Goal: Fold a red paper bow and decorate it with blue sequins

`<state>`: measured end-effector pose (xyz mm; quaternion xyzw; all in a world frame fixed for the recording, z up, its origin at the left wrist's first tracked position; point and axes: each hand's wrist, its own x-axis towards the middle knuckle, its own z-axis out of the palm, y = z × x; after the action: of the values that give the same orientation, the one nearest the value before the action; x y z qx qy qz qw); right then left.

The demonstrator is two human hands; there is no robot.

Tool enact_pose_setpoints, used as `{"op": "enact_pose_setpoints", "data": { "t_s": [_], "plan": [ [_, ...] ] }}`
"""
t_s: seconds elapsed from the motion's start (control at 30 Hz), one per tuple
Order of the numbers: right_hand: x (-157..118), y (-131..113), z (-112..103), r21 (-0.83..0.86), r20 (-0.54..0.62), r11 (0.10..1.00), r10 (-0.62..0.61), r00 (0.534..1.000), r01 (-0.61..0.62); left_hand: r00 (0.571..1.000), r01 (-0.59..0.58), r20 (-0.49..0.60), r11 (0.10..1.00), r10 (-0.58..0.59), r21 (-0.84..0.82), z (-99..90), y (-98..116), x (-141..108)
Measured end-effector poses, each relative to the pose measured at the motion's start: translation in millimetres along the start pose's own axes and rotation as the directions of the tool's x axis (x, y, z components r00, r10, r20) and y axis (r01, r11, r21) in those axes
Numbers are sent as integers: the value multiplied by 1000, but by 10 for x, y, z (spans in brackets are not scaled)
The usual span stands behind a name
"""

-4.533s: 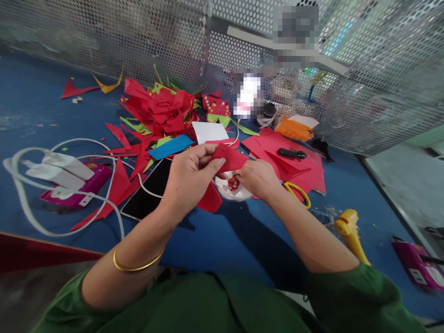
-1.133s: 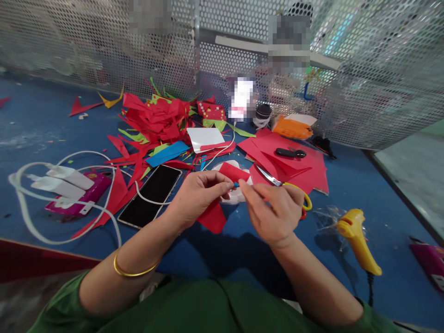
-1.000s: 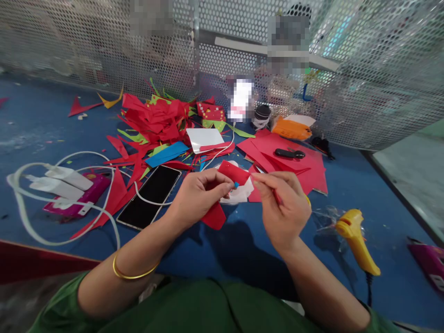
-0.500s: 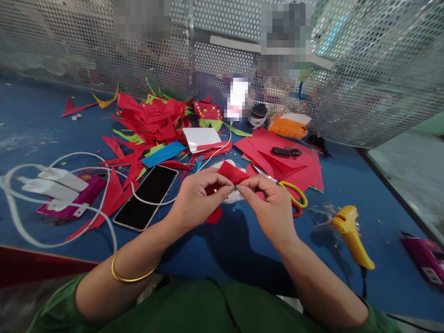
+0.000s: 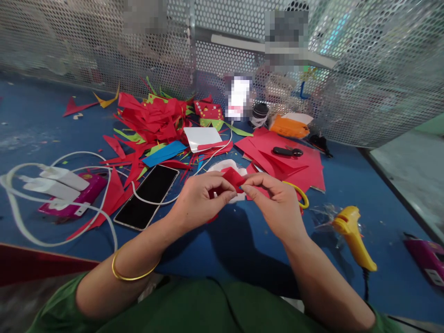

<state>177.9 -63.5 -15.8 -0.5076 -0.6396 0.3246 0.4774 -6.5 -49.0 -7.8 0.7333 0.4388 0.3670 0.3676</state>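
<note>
Between my two hands is a small piece of red paper (image 5: 233,176), partly covered by my fingers. My left hand (image 5: 204,196) is closed on its left part, thumb against fingertips. With thumb and forefinger my right hand (image 5: 272,201) pinches its right edge. Behind my fingers a white paper shape (image 5: 227,165) with a wavy edge lies on the blue table. Scissors with a yellow handle (image 5: 301,192) lie just past my right hand, which hides most of them.
A yellow glue gun (image 5: 354,236) lies at right. Red paper sheets (image 5: 308,169) hold a black tool (image 5: 287,151). To the left are a dark phone (image 5: 147,196), white cables (image 5: 31,240) and heaped paper scraps (image 5: 156,115). A lit phone (image 5: 238,98) leans on the mesh panel (image 5: 222,60).
My right hand has shifted slightly right, opening a small gap between my fingertips. The red paper has turned and tilted, and the scissors are more hidden.
</note>
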Motion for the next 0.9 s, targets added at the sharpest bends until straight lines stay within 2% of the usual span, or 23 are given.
{"op": "enact_pose_setpoints", "data": {
  "t_s": [0.07, 0.17, 0.3, 0.4, 0.47, 0.53, 0.7, 0.9],
  "plan": [
    [-8, -23, 14, -35, -14, 999, 10, 1000, -10, 1000, -11, -10, 1000, 11, 7, 1, -3, -1],
    [-12, -34, 35, -59, -60, 998, 20, 998, -23, 996, 15, -89, 999, -19, -52, 8, -13, 2],
    [-24, -31, 76, -59, -97, 998, 17, 995, -23, 962, 154, -175, 949, -207, -277, 19, -36, 23],
    [-45, -31, 114, -66, -112, 998, -15, 994, 8, 942, 261, -82, 865, -325, -428, 26, -44, 44],
    [-61, -30, 135, -77, -129, 996, -48, 990, 38, 938, 299, -5, 818, -346, -491, 26, -39, 50],
    [-74, -27, 148, -86, -135, 994, -74, 988, 63, 939, 306, 17, 816, -342, -490, 22, -28, 47],
    [-89, -10, 148, -101, -99, 991, -101, 990, 91, 939, 302, -26, 857, -343, -417, 10, -9, 34],
    [-79, 0, 148, -62, -89, 996, -68, 994, 63, 935, 275, -85, 855, -345, -440, 29, -14, 36]
  ]
}}
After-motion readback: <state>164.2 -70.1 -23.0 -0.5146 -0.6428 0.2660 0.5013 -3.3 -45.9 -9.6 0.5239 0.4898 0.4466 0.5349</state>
